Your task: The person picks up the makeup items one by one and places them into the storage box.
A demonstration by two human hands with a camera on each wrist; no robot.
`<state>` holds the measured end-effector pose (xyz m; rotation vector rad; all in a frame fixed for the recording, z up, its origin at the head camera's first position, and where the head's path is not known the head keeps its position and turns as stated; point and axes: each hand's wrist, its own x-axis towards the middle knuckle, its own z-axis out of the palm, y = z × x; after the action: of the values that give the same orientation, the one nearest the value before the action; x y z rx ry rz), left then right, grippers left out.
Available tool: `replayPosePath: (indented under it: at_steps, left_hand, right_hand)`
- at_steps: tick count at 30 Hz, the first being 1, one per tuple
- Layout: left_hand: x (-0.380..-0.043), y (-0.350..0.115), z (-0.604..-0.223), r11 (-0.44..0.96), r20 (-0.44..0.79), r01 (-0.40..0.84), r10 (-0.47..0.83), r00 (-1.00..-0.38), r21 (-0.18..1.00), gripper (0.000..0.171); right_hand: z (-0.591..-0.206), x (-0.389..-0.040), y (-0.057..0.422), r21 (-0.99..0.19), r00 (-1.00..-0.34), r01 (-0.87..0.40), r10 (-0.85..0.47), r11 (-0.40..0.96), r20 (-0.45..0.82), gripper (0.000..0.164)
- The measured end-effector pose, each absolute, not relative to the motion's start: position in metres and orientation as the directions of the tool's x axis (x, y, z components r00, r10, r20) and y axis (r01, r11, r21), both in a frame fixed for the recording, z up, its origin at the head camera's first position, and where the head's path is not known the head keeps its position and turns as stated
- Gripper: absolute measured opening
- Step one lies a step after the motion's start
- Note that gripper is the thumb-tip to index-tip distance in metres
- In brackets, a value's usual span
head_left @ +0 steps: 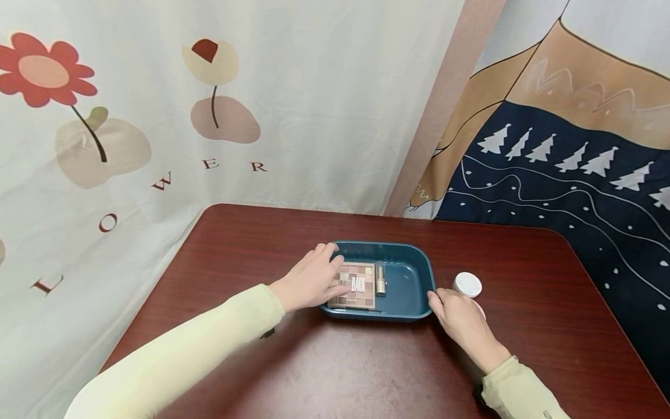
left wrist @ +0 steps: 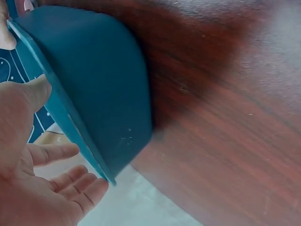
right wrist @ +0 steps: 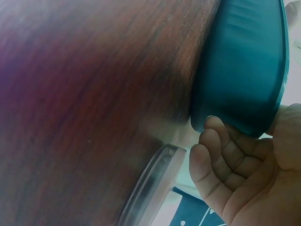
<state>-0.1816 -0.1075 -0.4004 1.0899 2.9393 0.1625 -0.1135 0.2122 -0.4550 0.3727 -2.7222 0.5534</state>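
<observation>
A blue plastic tray stands on the table. At its left end lies an eyeshadow palette with a clear printed lid, beside a gold and clear lipstick tube. My left hand is over the left end, partly covering the palette; in the left wrist view its fingers spread loosely by the rim. My right hand grips the tray's right rim, thumb on top. In the right wrist view its fingers curl beneath that corner.
A round jar with a white lid stands just right of the tray, near my right hand. A pink edge of another item shows behind that hand, mostly hidden. The reddish-brown table meets printed curtains at the back.
</observation>
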Motion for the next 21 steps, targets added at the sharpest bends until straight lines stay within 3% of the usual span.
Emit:
replayPosePath:
  at_steps: [21]
  left_hand:
    - [-0.168, -0.138, -0.416, 0.743, 0.207, 0.631, 0.596, -0.776, 0.224, 0.080]
  right_hand:
    - [-0.457, -0.115, 0.213, -0.323, -0.907, -0.316, -0.184, 0.892, 0.379, 0.041]
